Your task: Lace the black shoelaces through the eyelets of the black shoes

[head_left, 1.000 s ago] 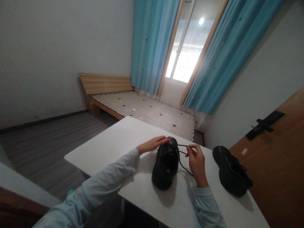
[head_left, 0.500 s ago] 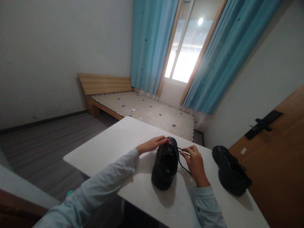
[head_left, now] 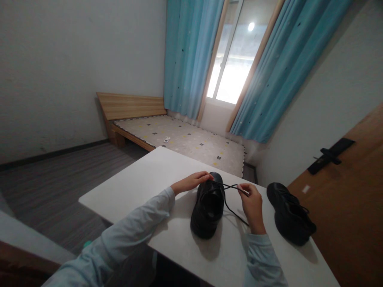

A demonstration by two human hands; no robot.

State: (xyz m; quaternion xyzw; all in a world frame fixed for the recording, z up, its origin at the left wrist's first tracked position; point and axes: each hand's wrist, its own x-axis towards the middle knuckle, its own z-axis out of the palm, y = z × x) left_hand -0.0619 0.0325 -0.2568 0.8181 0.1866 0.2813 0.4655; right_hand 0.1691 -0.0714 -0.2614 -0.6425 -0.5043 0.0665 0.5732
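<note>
Black shoe [head_left: 208,209] is standing upright on the white surface [head_left: 143,179], near the middle of its width, toe pointing toward the far edge, heel toward the near edge. It is lying between the two hands.

Left hand [head_left: 191,182] is reaching in from the left edge side and resting on the toe end of the shoe; fingers are lying fairly flat and close together over the top of the toe, touching the leather and the start of the lace. Whether it is pinching the lace there is not resolvable.

Right hand [head_left: 253,205] is sitting just beside the shoe on its right, wrist resting on the surface. Fingers are curled closed with thumb and forefinger pinching the black lace [head_left: 231,186]. The lace is running taut from the shoe's eyelets across to this hand; a second strand is trailing loose over the surface below the hand, toward the near edge.

Second black shoe [head_left: 289,213] is lying close to the right edge of the surface, apart from the right hand, untouched, laces loose.
</note>
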